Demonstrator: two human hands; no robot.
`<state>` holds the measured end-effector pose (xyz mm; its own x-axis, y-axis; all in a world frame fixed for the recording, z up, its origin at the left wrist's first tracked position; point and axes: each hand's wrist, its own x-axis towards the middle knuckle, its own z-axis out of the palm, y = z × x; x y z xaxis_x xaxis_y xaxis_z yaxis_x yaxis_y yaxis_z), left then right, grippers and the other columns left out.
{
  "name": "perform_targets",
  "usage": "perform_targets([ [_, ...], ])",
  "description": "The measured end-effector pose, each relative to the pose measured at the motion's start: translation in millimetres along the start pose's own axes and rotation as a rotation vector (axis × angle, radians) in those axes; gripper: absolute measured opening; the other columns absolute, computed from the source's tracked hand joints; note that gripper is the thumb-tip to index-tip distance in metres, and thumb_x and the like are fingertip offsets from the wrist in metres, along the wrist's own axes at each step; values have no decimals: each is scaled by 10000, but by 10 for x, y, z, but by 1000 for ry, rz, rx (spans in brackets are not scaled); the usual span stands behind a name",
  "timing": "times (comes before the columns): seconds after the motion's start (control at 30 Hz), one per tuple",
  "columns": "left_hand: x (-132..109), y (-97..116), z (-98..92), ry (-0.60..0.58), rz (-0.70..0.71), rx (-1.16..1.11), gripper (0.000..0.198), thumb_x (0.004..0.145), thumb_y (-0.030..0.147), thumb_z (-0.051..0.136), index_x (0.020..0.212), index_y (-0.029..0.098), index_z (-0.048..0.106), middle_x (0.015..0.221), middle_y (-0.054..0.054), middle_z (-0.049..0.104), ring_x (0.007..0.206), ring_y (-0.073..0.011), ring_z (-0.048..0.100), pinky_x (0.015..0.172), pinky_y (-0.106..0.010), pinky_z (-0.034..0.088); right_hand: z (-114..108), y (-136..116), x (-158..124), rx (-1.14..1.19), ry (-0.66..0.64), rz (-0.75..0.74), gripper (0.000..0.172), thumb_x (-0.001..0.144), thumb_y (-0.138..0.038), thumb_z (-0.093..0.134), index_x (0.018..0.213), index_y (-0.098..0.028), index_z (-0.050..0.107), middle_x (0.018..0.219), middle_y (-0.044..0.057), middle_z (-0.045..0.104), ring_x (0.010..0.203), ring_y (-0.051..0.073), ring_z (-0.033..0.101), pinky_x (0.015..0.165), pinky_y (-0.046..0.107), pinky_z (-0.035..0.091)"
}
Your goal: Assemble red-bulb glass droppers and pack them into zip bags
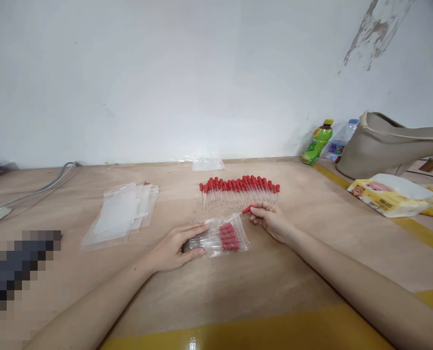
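Observation:
My right hand (270, 219) pinches the red bulb of a dropper (247, 210). Its thin clear stem points left, to the mouth of a clear zip bag (216, 223); I cannot tell how far the tip is inside. Several red-bulbed droppers (230, 236) lie side by side in the bag, bulbs toward its right end. Across the bag's left part rests my left hand (180, 245), fingers along the top and thumb along the bottom, holding it on the table. Beyond the hands, many loose droppers (238, 187) lie in a row, red bulbs toward the wall.
Flat zip bags (117, 216) are stacked at the left, and another bag (208, 165) lies by the wall. To the right are a green bottle (316, 143), a clear bottle (342, 141), a beige container (384, 146) and a tissue pack (387, 197). A grey cable (52, 180) runs along the left.

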<state>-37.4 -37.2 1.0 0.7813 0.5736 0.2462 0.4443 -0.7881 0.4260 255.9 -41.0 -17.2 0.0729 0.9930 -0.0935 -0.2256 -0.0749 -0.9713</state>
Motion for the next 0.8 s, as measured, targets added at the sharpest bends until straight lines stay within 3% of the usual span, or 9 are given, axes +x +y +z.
perform_targets([
  [0.1,7,14,-5,10,15,0,530,803,364,543,1299,244,398,1285,-70,486,1183,-240,439,988,-430,365,39,-8,-50,-28,-75,22,251,599,-276,709,754,-167,544,664,-9,612,516,68,537,510,208,441],
  [0.3,16,23,-13,0,17,9,529,810,365,535,1303,234,391,1286,-78,484,1185,-234,439,995,-425,358,132,-34,-115,-181,-239,2,278,626,-316,696,770,-155,520,542,-44,579,480,57,513,495,187,416],
  [0.43,14,22,-3,-1,21,14,525,813,367,531,1301,235,394,1286,-75,484,1183,-230,441,998,-418,355,140,-21,-90,-101,-184,12,246,637,-286,689,755,-161,512,576,-27,603,482,66,540,488,190,428],
  [0.6,7,43,-27,-29,-6,10,510,816,379,523,1294,245,406,1305,-72,465,1197,-228,427,1003,-428,342,84,-26,-26,140,32,9,187,651,-203,659,748,-182,501,620,-27,607,484,96,575,454,204,444],
  [0.8,-111,-81,-366,-295,-52,-98,449,797,366,557,1233,294,479,1317,-36,452,1245,-228,364,1019,-438,314,17,-39,19,250,77,-19,75,722,-169,567,737,-175,494,649,18,640,423,81,529,402,184,400],
])
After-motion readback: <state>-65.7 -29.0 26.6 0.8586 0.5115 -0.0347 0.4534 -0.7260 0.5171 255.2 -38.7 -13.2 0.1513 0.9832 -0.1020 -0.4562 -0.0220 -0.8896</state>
